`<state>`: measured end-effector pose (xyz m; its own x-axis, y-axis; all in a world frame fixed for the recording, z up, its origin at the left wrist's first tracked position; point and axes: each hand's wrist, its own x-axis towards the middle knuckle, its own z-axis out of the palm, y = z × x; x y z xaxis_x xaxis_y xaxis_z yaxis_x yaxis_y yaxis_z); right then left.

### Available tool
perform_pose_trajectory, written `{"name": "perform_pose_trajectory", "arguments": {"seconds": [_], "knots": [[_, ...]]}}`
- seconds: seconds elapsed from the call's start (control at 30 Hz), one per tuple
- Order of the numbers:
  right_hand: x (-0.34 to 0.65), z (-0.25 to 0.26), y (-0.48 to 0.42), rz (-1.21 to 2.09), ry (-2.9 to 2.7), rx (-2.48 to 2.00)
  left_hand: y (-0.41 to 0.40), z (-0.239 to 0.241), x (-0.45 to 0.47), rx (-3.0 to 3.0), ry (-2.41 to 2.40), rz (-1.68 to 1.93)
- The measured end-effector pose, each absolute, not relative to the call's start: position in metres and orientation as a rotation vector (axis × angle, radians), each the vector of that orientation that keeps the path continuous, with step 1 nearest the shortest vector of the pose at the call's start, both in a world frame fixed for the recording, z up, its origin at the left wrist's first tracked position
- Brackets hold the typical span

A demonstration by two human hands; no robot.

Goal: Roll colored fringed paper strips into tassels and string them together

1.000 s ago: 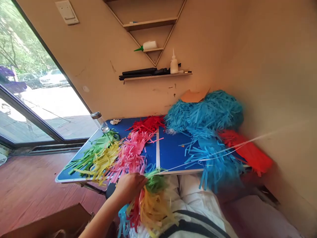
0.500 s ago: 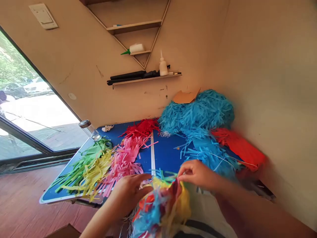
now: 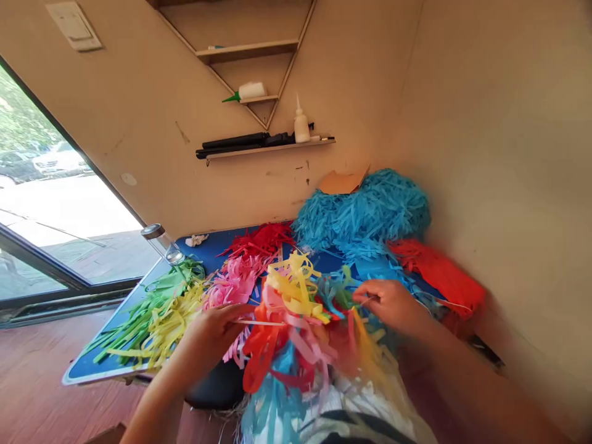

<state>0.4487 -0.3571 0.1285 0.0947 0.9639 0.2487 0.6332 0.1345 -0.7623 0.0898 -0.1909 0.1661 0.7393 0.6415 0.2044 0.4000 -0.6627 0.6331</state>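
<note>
A string of multicoloured fringed paper tassels (image 3: 300, 327) (yellow, orange, pink, blue, red) hangs between my two hands above the near table edge. My left hand (image 3: 210, 336) is closed, pinching the thin white string at the garland's left end. My right hand (image 3: 393, 302) is closed on the string at the right end. Below them lies the small blue table (image 3: 111, 364). On it sit loose heaps of cut paper: green and yellow strips (image 3: 161, 308), pink strips (image 3: 231, 280), red strips (image 3: 259, 240).
A big mound of blue fringe (image 3: 370, 213) and red-orange paper (image 3: 439, 271) fill the table's right corner against the wall. A glass jar (image 3: 161, 240) stands at the table's far left. A wall shelf holds a glue bottle (image 3: 301, 123). A large window is at left.
My right hand came in from the right and took the string. Both hands raised the tassel garland from my lap and spread it out over the table edge.
</note>
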Motion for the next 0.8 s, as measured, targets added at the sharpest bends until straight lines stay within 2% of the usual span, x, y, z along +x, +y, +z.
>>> {"name": "perform_pose_trajectory", "arguments": {"seconds": [0.13, 0.27, 0.4, 0.63, 0.8], "knots": [[0.445, 0.130, -0.351, 0.533, -1.744, -1.560, -0.192, 0.171, 0.104, 2.460, 0.748, 0.571], [0.444, 0.134, -0.353, 0.463, -1.718, -1.628, -0.193, 0.169, 0.099, 2.564, 1.053, 0.783], [0.447, 0.134, -0.353, 0.587, -1.668, -1.534, -0.198, 0.169, 0.091, 2.525, 0.627, 0.809], [0.453, 0.126, -0.347, 0.525, -1.610, -1.543, -0.183, 0.157, 0.091, 2.305, 0.918, 0.818], [0.446, 0.135, -0.348, 0.416, -1.632, -1.569, -0.187, 0.161, 0.098, 2.462, 0.983, 0.829]]}}
